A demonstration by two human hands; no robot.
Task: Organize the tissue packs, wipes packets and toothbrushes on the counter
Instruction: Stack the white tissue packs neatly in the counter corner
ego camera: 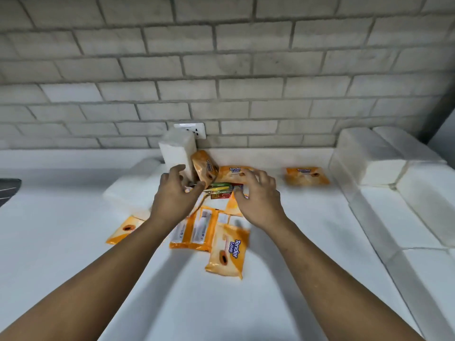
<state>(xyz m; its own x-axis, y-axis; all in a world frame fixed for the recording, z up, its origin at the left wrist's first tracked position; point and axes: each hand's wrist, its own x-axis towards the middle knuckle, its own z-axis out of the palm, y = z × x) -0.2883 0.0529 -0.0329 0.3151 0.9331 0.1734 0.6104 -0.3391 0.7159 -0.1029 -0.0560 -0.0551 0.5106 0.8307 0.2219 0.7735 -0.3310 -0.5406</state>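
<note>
A toothbrush pack [221, 189], green and yellow brushes on a red card, lies atop the orange wipes heap at the counter's middle. My left hand [173, 195] is at its left end and my right hand [258, 198] at its right end. Both have spread fingers, with the thumbs touching the pack. Orange wipes packets lie scattered: one tilted [205, 167] against an upright white tissue pack [176, 153], one flat behind [234, 172], one alone at the right [307, 176], one at the left [124, 230], and two in front [194, 232] [227, 253]. A flat tissue pack [130, 190] lies to the left.
Large white tissue packs [369, 156] are stacked along the counter's right side. A wall outlet [197, 130] sits in the grey brick wall behind the upright pack. A dark object [7, 190] shows at the left edge. The white counter [197, 303] stretches toward me.
</note>
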